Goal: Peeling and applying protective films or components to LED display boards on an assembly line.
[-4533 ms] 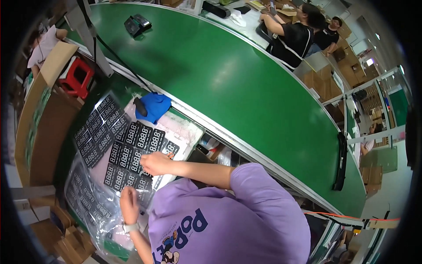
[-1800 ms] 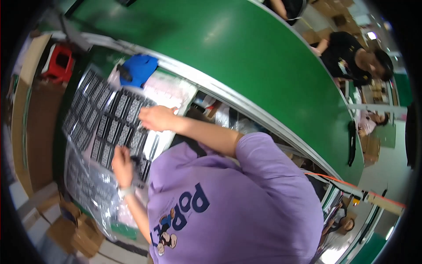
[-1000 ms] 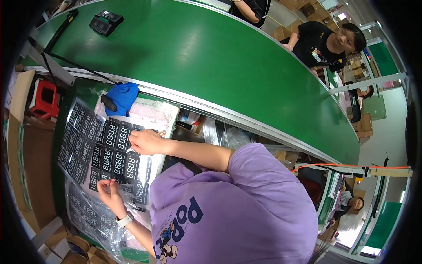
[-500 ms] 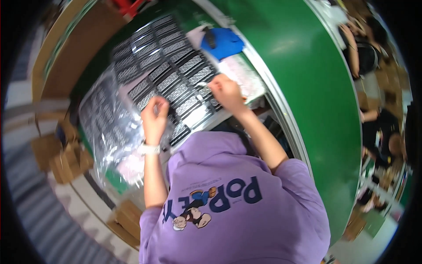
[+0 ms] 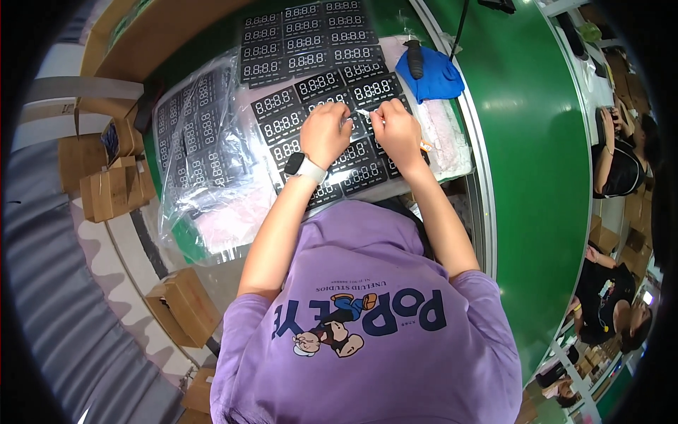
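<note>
My right hand (image 5: pixel 397 134) is pinched on a small white strip (image 5: pixel 363 112), whose end points toward my left hand. My left hand (image 5: pixel 326 136), with a watch (image 5: pixel 296 166) on its wrist, has its fingers curled in close by; what they hold, if anything, is hidden. Both hands are over a sheet of black digit display panels (image 5: pixel 282 126) lying on a pink padded cloth. Farther off lies another sheet of the same panels (image 5: pixel 305 44). At the left, more panels rest under clear plastic film (image 5: pixel 201 141).
A blue cloth (image 5: pixel 439 76) with a black-handled tool (image 5: pixel 415 60) on it lies at the right. Beyond a metal rail runs a green surface (image 5: pixel 533 198). Cardboard boxes (image 5: pixel 182 305) stand at the lower left. Other people (image 5: pixel 621 159) sit along the far right.
My hands have come closer together over the panels. My view has shifted, so the panels and blue cloth appear farther right.
</note>
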`<state>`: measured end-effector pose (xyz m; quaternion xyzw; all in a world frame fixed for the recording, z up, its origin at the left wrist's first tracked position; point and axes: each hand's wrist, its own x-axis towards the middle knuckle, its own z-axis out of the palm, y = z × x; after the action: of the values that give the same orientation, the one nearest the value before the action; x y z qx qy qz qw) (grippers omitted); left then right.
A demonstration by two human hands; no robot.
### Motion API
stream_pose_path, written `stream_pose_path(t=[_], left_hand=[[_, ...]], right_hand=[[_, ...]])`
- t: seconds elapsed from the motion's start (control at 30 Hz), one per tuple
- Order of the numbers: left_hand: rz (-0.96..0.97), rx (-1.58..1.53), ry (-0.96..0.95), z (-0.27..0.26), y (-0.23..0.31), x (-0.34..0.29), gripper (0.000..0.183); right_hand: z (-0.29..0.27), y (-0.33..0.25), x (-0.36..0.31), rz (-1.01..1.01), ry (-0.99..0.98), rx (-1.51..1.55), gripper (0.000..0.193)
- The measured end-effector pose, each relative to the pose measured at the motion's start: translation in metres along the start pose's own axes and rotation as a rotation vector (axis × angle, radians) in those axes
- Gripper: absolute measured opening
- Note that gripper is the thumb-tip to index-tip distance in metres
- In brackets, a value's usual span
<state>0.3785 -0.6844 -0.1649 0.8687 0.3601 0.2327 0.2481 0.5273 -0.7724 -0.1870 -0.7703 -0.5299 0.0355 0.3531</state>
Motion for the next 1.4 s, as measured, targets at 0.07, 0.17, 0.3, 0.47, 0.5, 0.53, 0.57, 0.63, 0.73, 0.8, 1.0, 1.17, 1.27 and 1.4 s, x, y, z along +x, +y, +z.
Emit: stream_pose_path(t=[0.07, 0.17, 0.3, 0.47, 0.5, 0.53, 0.57, 0.63, 0.73, 0.8, 1.0, 1.17, 1.27, 1.4], left_hand=[[-0.009, 0.018, 0.012, 0.009, -0.002, -0.001, 0.012], [-0.018, 0.045, 0.035, 0.017, -0.003, -0.002, 0.014], [-0.006, 0.053, 0.06, 0.018, -0.004, -0.001, 0.014], [0.007, 0.084, 0.049, 0.019, -0.004, -0.001, 0.014], [-0.006, 0.081, 0.051, 0.018, -0.003, -0.001, 0.014], [-0.018, 0.078, 0.053, 0.017, -0.001, 0.0, 0.015], [-0.017, 0.078, 0.052, 0.016, 0.0, 0.0, 0.015], [0.042, 0.033, 0.056, 0.014, 0.002, 0.001, 0.016], [0.037, 0.031, 0.01, 0.013, -0.002, -0.001, 0.013], [0.042, 0.045, 0.011, 0.015, -0.002, -0.002, 0.011], [0.12, -0.079, -0.254, -0.018, -0.01, 0.0, 0.007], [-0.163, -0.299, -0.312, -0.08, -0.034, -0.024, 0.012], [-0.386, -0.177, -0.062, -0.117, -0.051, -0.038, 0.029], [-0.328, -0.066, 0.094, -0.13, -0.036, -0.03, 0.024]], right_hand=[[0.002, 0.0, -0.001, -0.027, -0.03, -0.079, 0.016], [0.004, 0.0, -0.002, -0.073, 0.048, -0.067, 0.017], [0.0, 0.002, 0.0, -0.09, 0.012, -0.056, 0.016], [-0.002, 0.004, 0.002, -0.115, -0.032, -0.032, 0.015], [-0.002, 0.003, 0.002, -0.138, -0.031, -0.018, 0.015], [-0.003, 0.003, 0.002, -0.161, -0.03, -0.003, 0.015], [-0.004, 0.004, 0.002, -0.16, -0.029, -0.004, 0.015], [-0.006, 0.006, 0.002, -0.215, -0.047, 0.044, 0.016], [-0.009, 0.006, 0.001, -0.25, -0.075, 0.073, 0.015], [-0.009, 0.005, 0.0, -0.253, -0.069, 0.075, 0.015], [-0.011, 0.012, 0.0, -0.186, -0.09, 0.1, 0.015], [-0.015, 0.017, -0.002, -0.141, -0.162, 0.149, 0.014], [-0.022, 0.025, -0.007, -0.105, -0.219, 0.146, 0.015], [-0.029, 0.031, -0.002, 0.077, -0.41, 0.283, 0.017]])
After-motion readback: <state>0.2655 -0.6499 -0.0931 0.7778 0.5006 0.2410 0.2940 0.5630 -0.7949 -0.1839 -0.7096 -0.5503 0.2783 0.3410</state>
